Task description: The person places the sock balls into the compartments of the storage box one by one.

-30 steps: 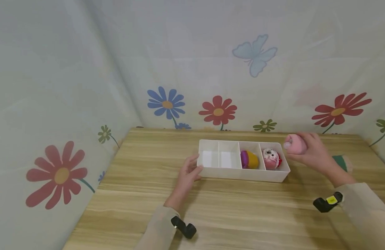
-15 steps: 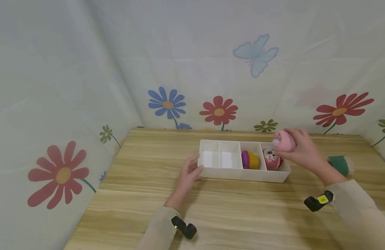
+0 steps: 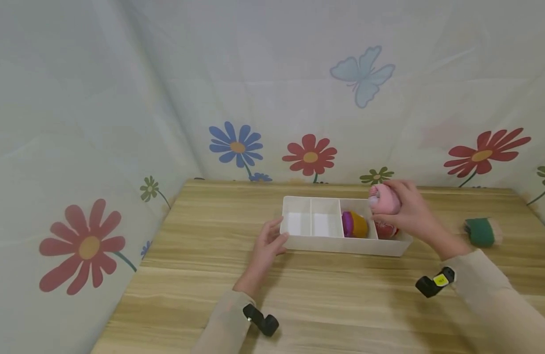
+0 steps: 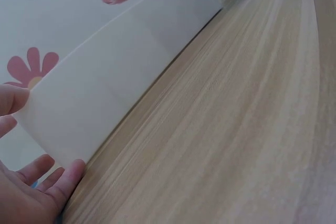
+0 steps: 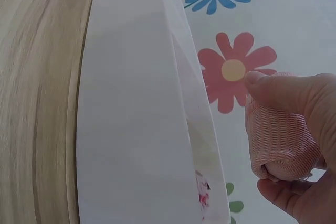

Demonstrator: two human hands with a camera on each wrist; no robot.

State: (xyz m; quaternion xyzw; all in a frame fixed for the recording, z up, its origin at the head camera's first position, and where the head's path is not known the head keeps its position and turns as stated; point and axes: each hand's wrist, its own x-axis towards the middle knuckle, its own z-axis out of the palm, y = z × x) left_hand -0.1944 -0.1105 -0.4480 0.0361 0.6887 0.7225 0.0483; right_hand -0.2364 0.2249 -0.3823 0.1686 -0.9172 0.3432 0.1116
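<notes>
A white divided box (image 3: 343,244) lies lengthwise on the table. My left hand (image 3: 268,243) holds its left end, thumb at the front corner and fingers along the end wall. My right hand (image 3: 409,211) grips a rolled pink sock (image 3: 384,199) above the right part of the box; its ribbed knit shows in the right wrist view. A purple and yellow rolled sock (image 3: 354,224) sits in the third compartment. In the rightmost one lies a red and white rolled sock (image 3: 386,230), partly hidden by my right hand. The two left compartments hold nothing.
A green rolled sock (image 3: 480,232) with a pale end lies on the wooden table (image 3: 325,300), right of the box. Behind the table hangs a white curtain (image 3: 272,88) printed with flowers and a butterfly.
My right hand has moved left with the pink sock, from beyond the box's right end to over its right compartments. The green sock is more exposed. My left hand has stayed at the box.
</notes>
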